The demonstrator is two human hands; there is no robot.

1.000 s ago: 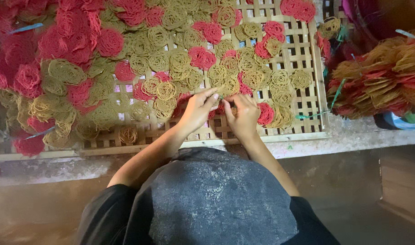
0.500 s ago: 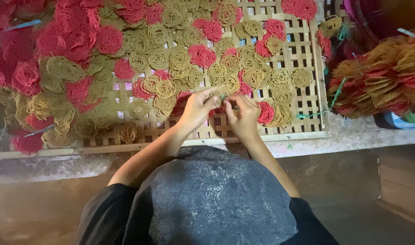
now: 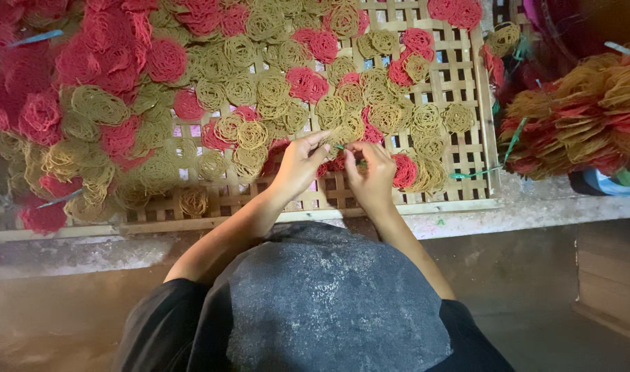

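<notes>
Both hands have barely shifted, fingertips still pinching a green strand

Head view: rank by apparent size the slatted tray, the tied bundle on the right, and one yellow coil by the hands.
1. Slatted tray, largest.
2. Tied bundle.
3. Yellow coil, smallest.
The bundle is cut off by the frame edge, so it may be larger than shown.
</notes>
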